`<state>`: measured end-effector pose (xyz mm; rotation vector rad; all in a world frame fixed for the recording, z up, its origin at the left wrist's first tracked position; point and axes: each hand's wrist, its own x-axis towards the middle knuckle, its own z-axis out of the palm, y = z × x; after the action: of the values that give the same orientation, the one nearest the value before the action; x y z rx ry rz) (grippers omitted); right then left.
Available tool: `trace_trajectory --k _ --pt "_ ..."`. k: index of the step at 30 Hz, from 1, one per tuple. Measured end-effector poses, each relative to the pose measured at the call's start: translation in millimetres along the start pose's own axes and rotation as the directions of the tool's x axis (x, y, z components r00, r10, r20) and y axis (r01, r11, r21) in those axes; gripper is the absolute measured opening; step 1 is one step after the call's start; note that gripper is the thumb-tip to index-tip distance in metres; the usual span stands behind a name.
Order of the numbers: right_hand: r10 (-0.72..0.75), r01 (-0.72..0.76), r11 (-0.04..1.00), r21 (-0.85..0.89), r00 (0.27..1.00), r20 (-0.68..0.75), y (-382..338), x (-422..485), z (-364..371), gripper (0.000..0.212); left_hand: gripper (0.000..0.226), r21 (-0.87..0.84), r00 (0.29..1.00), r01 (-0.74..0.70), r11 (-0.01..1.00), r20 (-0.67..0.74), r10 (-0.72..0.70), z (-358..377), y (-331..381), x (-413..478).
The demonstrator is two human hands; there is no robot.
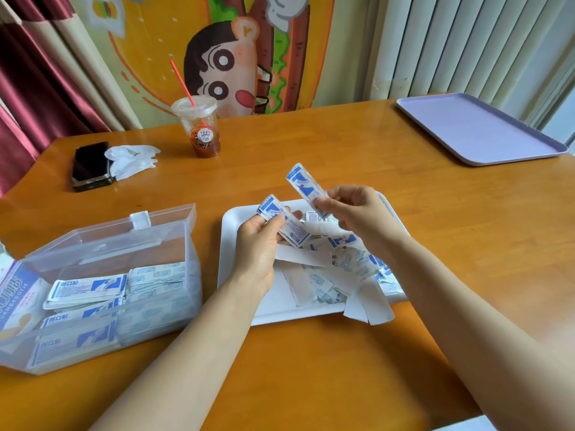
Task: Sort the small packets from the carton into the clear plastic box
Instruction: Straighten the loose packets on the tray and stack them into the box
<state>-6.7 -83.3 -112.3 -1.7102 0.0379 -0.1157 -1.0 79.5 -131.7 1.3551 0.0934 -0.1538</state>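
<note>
The orange-brown wooden table is smooth and shiny. The flat white tray on it looks smooth and dull. The small white and blue packets in that tray look like thin, crinkly paper. Left of the white tray, the see-through box is shiny plastic. Far right of it, the pale purple tray is smooth plastic.

- A plastic cup holding brown drink is standing on the wooden table.
- A black phone is lying against a crumpled white tissue.
- A lilac tray is sitting far right.
</note>
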Motion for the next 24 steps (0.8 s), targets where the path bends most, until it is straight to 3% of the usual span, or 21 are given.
trace_trajectory --k 1,4,12,20,24 --pt "0.013 -0.014 1.000 0.023 0.999 0.050 1 0 1 0.005 0.020 -0.004 1.000 -0.001 1.000 -0.010 0.001 -1 0 1" --pt "0.073 -0.064 0.996 -0.055 0.981 0.180 5 -4 10 0.018 0.019 0.012 1.000 0.005 1.000 -0.014 -0.005 -1 -2 3" --pt "0.053 -0.030 0.952 -0.304 0.996 0.065 5 -4 20 0.007 0.022 -0.125 0.997 0.071 0.990 0.048 -0.066 -2 5 -1" --pt "0.064 -0.044 0.977 -0.210 0.994 0.091 -2 -10 20 0.009 0.013 -0.108 0.996 0.056 0.993 0.077 -0.048 -2 7 -6" --pt "0.061 -0.034 0.977 -0.209 0.991 0.122 -7 -15 18 0.007 0.019 -0.124 0.990 0.064 0.990 0.134 -0.048 -3 11 -12"
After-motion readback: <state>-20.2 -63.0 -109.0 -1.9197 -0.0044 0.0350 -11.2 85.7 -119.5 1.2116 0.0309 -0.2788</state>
